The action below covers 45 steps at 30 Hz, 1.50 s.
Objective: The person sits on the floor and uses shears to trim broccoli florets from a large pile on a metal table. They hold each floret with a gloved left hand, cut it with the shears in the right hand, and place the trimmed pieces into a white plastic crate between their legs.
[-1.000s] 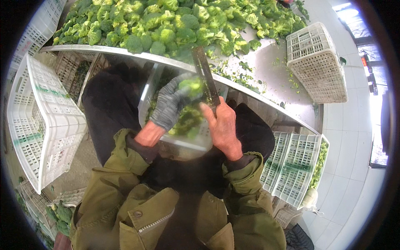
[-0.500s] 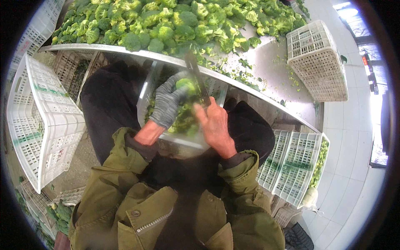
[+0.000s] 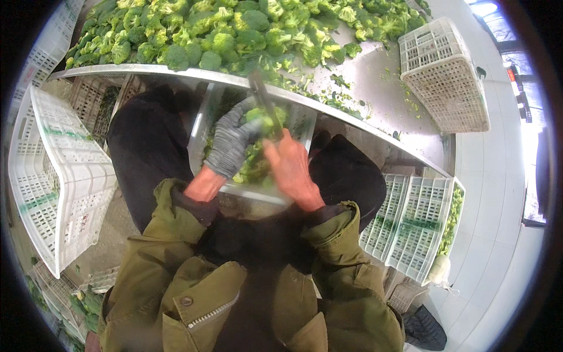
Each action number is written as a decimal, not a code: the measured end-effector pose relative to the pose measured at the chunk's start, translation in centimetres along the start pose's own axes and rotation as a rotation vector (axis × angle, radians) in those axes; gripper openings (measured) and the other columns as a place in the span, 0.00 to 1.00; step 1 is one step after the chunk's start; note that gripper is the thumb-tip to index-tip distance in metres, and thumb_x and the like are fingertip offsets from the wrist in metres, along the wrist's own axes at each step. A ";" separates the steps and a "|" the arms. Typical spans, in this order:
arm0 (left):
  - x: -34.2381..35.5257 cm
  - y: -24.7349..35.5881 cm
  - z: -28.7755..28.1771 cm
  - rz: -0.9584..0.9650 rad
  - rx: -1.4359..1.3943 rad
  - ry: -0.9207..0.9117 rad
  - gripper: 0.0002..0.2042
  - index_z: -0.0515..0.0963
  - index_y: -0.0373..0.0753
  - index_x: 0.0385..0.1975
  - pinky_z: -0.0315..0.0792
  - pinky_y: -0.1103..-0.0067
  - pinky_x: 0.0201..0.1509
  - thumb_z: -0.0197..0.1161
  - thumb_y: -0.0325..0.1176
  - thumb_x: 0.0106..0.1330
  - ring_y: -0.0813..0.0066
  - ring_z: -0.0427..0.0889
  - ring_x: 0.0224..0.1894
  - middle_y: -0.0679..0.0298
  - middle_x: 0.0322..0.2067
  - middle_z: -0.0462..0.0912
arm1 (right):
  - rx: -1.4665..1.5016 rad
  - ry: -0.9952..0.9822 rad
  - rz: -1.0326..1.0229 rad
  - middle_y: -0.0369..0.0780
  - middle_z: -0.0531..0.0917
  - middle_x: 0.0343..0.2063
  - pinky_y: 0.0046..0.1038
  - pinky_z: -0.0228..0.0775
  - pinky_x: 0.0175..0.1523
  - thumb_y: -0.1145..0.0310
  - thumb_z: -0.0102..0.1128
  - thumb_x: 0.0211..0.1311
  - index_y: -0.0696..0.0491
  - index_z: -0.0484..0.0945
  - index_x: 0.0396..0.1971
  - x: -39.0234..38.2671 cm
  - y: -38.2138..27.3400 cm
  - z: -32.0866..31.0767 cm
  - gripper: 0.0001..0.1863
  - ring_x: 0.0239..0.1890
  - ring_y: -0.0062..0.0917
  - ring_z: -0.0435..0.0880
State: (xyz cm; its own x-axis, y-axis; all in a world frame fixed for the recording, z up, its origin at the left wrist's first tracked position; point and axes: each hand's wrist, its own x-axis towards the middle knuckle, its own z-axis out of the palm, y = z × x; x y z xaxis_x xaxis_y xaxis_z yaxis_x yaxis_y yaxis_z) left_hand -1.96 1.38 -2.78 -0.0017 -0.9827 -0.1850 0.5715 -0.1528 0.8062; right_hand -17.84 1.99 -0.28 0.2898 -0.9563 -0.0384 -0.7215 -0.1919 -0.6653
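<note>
My left hand (image 3: pixel 229 144), in a grey knit glove, is closed round a green broccoli head (image 3: pixel 256 115). Bare, my right hand (image 3: pixel 290 167) grips a knife (image 3: pixel 265 102) by its handle. The dark blade points away from me and lies against or just over the broccoli's right side; motion smears its tip, and I cannot tell whether it is cutting. Both hands are above a pale crate (image 3: pixel 201 120) between my knees, with broccoli pieces (image 3: pixel 252 167) inside it.
Beyond the metal table's rim (image 3: pixel 158 68) lies a heap of broccoli (image 3: pixel 234 29). A white crate (image 3: pixel 443 76) stands at the table's right end. Other crates stand left (image 3: pixel 70 170) and right (image 3: pixel 404 220) of my legs, the right one holding green pieces.
My right hand and the knife have moved a little left, bringing the blade over the broccoli. The left hand keeps its hold, and the whole view has shifted slightly.
</note>
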 end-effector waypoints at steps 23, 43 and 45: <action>1.9 -2.4 -3.7 0.085 0.350 0.352 0.25 0.72 0.36 0.68 0.74 0.80 0.57 0.65 0.39 0.75 0.79 0.77 0.57 0.64 0.62 0.78 | 0.158 0.355 0.035 0.43 0.76 0.19 0.35 0.65 0.30 0.63 0.68 0.66 0.63 0.78 0.31 6.7 2.3 -10.6 0.16 0.23 0.28 0.73; 1.5 -5.6 -2.9 -0.053 0.145 0.185 0.22 0.69 0.38 0.68 0.76 0.68 0.63 0.60 0.34 0.78 0.64 0.78 0.64 0.59 0.62 0.78 | -0.354 0.160 -0.140 0.52 0.81 0.26 0.42 0.73 0.40 0.62 0.64 0.59 0.59 0.76 0.37 24.4 22.4 -17.0 0.15 0.32 0.48 0.82; 1.6 -5.7 -3.0 -0.041 0.109 0.163 0.22 0.69 0.38 0.69 0.76 0.68 0.63 0.60 0.34 0.77 0.63 0.78 0.64 0.57 0.63 0.77 | -0.353 0.123 -0.231 0.51 0.81 0.26 0.42 0.73 0.40 0.63 0.63 0.59 0.58 0.76 0.39 25.4 21.1 -15.9 0.15 0.33 0.48 0.82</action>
State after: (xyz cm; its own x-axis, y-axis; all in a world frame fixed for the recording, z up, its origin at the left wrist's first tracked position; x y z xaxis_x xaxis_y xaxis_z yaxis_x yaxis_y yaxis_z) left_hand -2.78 0.95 -9.38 0.1143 -0.9469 -0.3004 0.4816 -0.2117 0.8504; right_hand -35.67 -29.83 -3.41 0.4072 -0.8945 0.1843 -0.8232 -0.4469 -0.3501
